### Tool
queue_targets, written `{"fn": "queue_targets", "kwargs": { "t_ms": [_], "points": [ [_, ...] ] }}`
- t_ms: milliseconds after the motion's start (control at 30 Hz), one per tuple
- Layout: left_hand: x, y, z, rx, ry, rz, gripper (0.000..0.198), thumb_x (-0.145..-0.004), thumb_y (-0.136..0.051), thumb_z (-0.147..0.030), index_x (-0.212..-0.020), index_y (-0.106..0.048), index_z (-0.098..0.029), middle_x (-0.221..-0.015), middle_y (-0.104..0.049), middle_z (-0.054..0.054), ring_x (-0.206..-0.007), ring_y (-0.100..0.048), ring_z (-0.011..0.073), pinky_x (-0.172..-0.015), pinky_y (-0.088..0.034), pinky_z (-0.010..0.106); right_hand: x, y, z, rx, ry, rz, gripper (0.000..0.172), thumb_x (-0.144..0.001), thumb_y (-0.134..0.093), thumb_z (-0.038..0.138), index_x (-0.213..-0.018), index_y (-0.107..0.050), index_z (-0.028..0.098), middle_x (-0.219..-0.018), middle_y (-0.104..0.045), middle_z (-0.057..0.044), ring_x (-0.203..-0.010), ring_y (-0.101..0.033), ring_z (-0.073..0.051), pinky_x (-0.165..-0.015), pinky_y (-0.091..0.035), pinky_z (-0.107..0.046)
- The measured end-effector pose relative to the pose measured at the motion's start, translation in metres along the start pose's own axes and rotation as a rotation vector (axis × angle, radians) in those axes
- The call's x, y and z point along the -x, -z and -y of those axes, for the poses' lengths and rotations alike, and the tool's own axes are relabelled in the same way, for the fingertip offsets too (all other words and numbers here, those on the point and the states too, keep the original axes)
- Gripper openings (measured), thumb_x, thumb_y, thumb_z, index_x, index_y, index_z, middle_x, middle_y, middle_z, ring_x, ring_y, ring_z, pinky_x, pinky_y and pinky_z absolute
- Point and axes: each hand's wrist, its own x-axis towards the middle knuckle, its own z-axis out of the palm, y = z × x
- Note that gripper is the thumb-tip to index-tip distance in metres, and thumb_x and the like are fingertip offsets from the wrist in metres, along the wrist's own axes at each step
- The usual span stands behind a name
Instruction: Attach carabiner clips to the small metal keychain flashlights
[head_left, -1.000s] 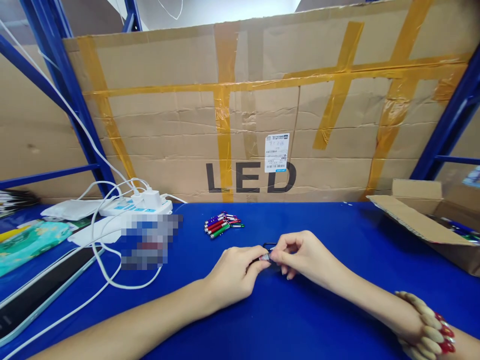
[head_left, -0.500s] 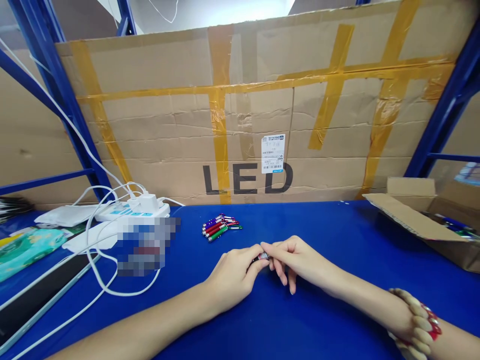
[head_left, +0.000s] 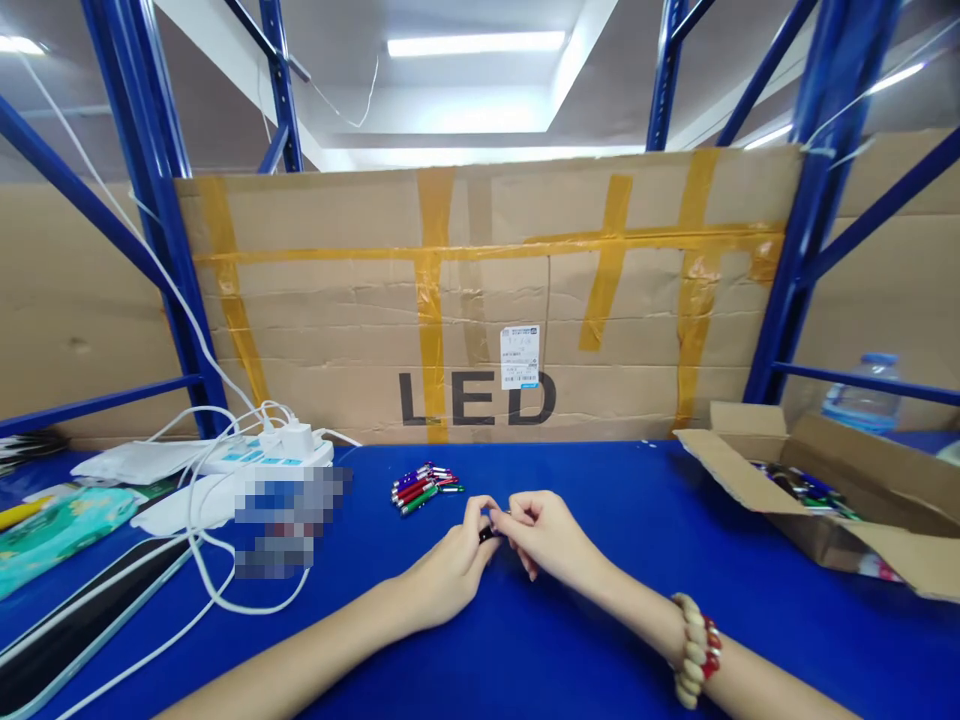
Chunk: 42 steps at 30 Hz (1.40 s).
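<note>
My left hand (head_left: 454,570) pinches a short black cylinder (head_left: 486,535) between thumb and forefinger, over the middle of the blue table. Close against it, my right hand (head_left: 544,535) has its thumb and forefinger pressed together at the cylinder's far end. What sits between those right fingertips is mostly hidden. Just beyond my left hand lies a small pile of short metallic tubes (head_left: 416,490) in purple, red and green, with silver ends and small clip-like parts.
An open cardboard box (head_left: 814,535) holding several pen-like items stands on the right. To the left are a white power strip (head_left: 315,455) with looping cables, a teal patterned packet (head_left: 82,525) and a dark flat device (head_left: 90,610). A large cardboard sheet (head_left: 337,330) rises behind the table.
The camera view has tilted up, showing more ceiling. Both hands stay together on the cylinder; my right fingers have curled in tighter, and less of the cylinder's silver end shows.
</note>
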Motion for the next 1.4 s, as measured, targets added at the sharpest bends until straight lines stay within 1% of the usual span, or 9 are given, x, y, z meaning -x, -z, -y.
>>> {"fn": "queue_targets", "kwargs": {
  "t_ms": [100,200,367,500,600,733,933,1233,1400],
  "points": [
    [-0.018,-0.001,-0.008,0.037,0.03,-0.002,0.012,-0.088,-0.027,-0.014,-0.099,-0.03,-0.018,-0.073,-0.052,-0.001,-0.065,-0.047,0.0116,-0.064,-0.039,0.025,-0.01,0.008,0.002,0.064,0.042,-0.062,0.033,-0.065,-0.049,0.027,-0.048,-0.021,0.022,-0.031,-0.035,0.011,-0.023,-0.039,-0.005,-0.023,-0.022,-0.014],
    [-0.045,-0.006,-0.022,0.09,0.109,0.012,0.003,-0.088,-0.029,-0.016,-0.09,-0.03,-0.018,-0.064,-0.044,-0.005,-0.056,-0.043,0.0099,-0.056,-0.036,0.023,-0.02,0.029,0.006,0.101,0.066,-0.146,0.034,-0.062,-0.05,0.023,-0.044,-0.021,0.022,-0.029,-0.024,0.013,-0.021,-0.033,-0.004,-0.023,-0.015,-0.014],
    [-0.078,-0.029,-0.047,0.149,0.143,-0.002,0.008,-0.087,-0.035,-0.018,-0.094,-0.033,-0.017,-0.07,-0.048,-0.002,-0.058,-0.046,0.01,-0.057,-0.039,0.024,-0.016,0.071,0.006,0.137,0.069,-0.271,0.034,-0.062,-0.049,0.025,-0.044,-0.02,0.022,-0.033,-0.023,0.012,-0.022,-0.029,-0.002,-0.024,-0.013,-0.015],
    [-0.076,-0.049,-0.053,0.09,0.091,-0.081,0.026,-0.079,-0.051,-0.021,-0.101,-0.037,-0.017,-0.083,-0.057,0.004,-0.075,-0.053,0.0164,-0.067,-0.04,0.028,-0.003,0.083,-0.002,0.163,0.058,-0.294,0.035,-0.06,-0.048,0.026,-0.044,-0.017,0.022,-0.032,-0.02,0.012,-0.023,-0.022,-0.001,-0.025,-0.013,-0.015],
    [-0.066,-0.055,-0.047,0.091,0.163,-0.118,0.011,-0.085,-0.039,-0.022,-0.091,-0.046,-0.016,-0.07,-0.055,0.001,-0.066,-0.053,0.0153,-0.063,-0.039,0.027,0.003,0.075,-0.004,0.179,0.041,-0.2,0.032,-0.063,-0.046,0.032,-0.046,-0.02,0.023,-0.029,-0.025,0.012,-0.021,-0.025,-0.003,-0.024,-0.016,-0.016],
    [-0.051,-0.05,-0.033,0.19,0.237,-0.12,0.018,-0.086,-0.03,-0.018,-0.089,-0.048,-0.016,-0.055,-0.046,-0.005,-0.043,-0.042,0.0094,-0.05,-0.036,0.022,0.005,0.054,0.004,0.221,0.081,-0.039,0.036,-0.067,-0.047,0.043,-0.047,-0.025,0.023,-0.031,-0.031,0.01,-0.023,-0.03,-0.005,-0.025,-0.018,-0.016],
    [-0.019,-0.026,-0.014,0.031,0.209,-0.312,0.013,-0.085,-0.036,-0.015,-0.085,-0.049,-0.016,-0.065,-0.052,-0.002,-0.058,-0.046,0.0115,-0.055,-0.034,0.022,-0.004,0.02,0.022,0.284,0.15,0.078,0.044,-0.075,-0.043,0.053,-0.048,-0.035,0.02,-0.032,-0.033,0.008,-0.026,-0.033,-0.005,-0.028,-0.022,-0.017],
    [0.04,-0.011,-0.015,-0.053,0.252,-0.365,0.015,-0.086,-0.036,-0.021,-0.084,-0.049,-0.018,-0.067,-0.053,-0.001,-0.061,-0.049,0.0143,-0.057,-0.033,0.023,-0.003,-0.027,0.022,0.251,0.113,0.176,0.042,-0.076,-0.04,0.049,-0.046,-0.031,0.021,-0.032,-0.031,0.009,-0.024,-0.03,-0.005,-0.026,-0.022,-0.017],
    [0.052,-0.012,-0.017,-0.067,0.252,-0.403,0.024,-0.091,-0.029,-0.03,-0.088,-0.049,-0.018,-0.065,-0.053,-0.001,-0.059,-0.049,0.0139,-0.055,-0.034,0.023,0.007,-0.035,0.031,0.251,0.138,0.241,0.042,-0.077,-0.037,0.052,-0.05,-0.032,0.021,-0.038,-0.03,0.01,-0.026,-0.032,-0.005,-0.026,-0.024,-0.017]
  ]
}}
